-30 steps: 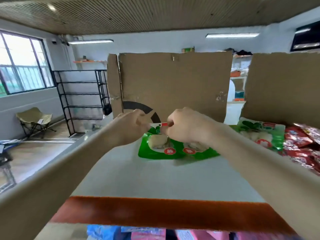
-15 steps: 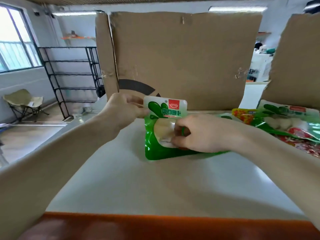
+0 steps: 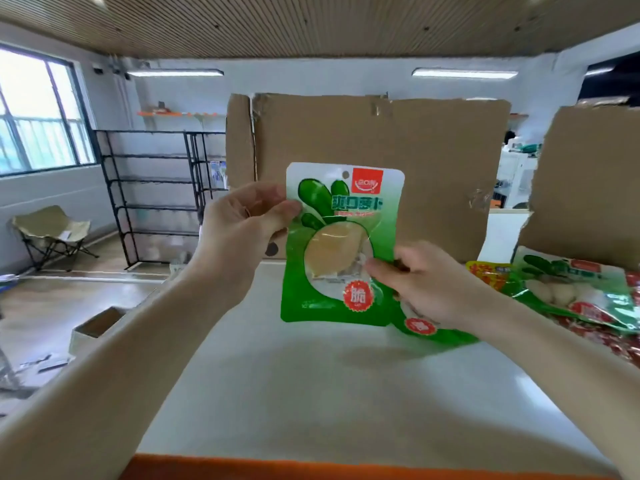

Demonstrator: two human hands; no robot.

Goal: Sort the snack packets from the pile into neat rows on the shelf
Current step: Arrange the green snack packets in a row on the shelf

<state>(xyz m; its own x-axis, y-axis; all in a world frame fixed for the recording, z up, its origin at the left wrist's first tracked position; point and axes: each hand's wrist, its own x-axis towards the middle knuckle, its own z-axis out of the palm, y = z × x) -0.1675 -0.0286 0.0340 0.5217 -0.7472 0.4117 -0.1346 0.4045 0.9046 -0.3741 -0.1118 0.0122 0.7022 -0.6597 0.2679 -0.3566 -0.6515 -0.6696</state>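
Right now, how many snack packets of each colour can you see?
Green: 3 (held packet, second packet behind it, third packet at right)
Yellow packet: 1
Red packets: at least 1, frame edge cuts them off
Total: at least 5

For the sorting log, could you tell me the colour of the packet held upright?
The packet is mainly green, white at the top; head view.

left hand (image 3: 242, 223), right hand (image 3: 429, 285) both pinching.
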